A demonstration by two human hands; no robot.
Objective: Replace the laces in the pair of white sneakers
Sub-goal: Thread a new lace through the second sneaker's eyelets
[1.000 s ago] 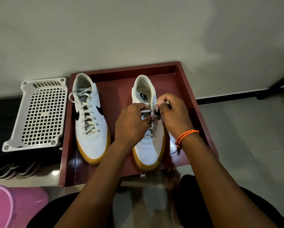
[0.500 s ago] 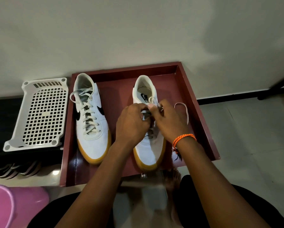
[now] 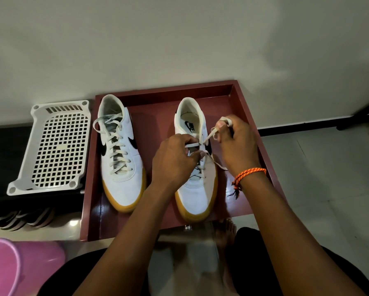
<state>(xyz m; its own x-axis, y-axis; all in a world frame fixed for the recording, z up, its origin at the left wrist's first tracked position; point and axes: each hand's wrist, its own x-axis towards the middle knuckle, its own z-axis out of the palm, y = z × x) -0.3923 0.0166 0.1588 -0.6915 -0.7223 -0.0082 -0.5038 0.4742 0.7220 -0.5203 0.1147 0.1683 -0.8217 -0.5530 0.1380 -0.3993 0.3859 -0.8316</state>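
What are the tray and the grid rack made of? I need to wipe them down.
Red tray: likely lacquered wood or laminate; its glossy floor mirrors light. White grid rack: moulded plastic by its look, matt, with uniform square holes and rounded corners.

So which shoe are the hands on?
The right shoe, under both hands, its lace being pulled. The left shoe sits untouched, fully laced.

Two white sneakers with gum soles, toes toward viewer, left sneaker (image 3: 121,154) fully laced, right sneaker (image 3: 197,167) with lace (image 3: 211,134) loosened at upper eyelets, one end trailing right
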